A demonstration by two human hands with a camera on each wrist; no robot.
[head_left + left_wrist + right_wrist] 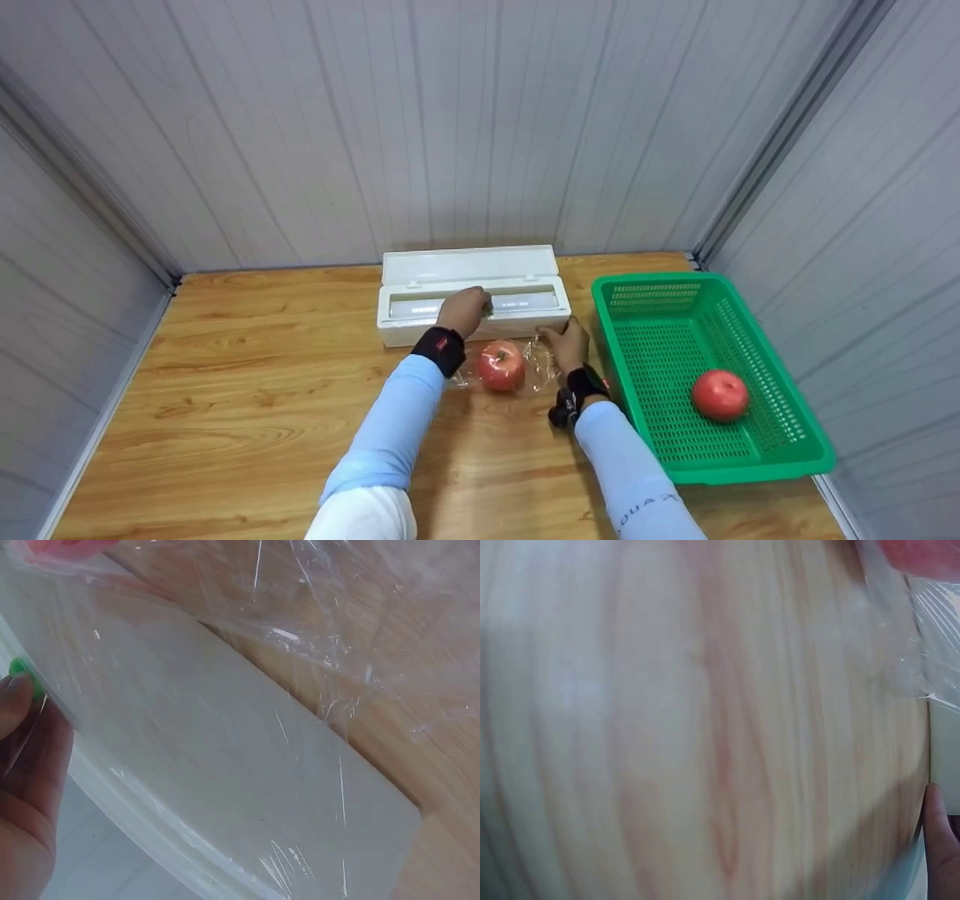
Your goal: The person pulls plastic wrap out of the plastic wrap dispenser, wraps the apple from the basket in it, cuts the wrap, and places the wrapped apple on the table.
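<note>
A white cling film dispenser [405, 334] stands near the back wall with its lid [469, 264] tipped back. My left hand [463, 309] is over its front edge, thumb and finger pinching a small green slider [24, 673]. At the dispenser's right front corner, my right hand [568, 346] grips the end, with one digit against the front face in the right wrist view. Clear cling film [541, 364] hangs from the dispenser's front and spreads over a red apple [501, 366], which sits on the table between my hands.
A green plastic basket [619, 367] stands to the right, close to my right forearm, with another red apple [720, 395] inside. Pale panel walls [480, 135] enclose the wooden table [262, 390] at the back and both sides.
</note>
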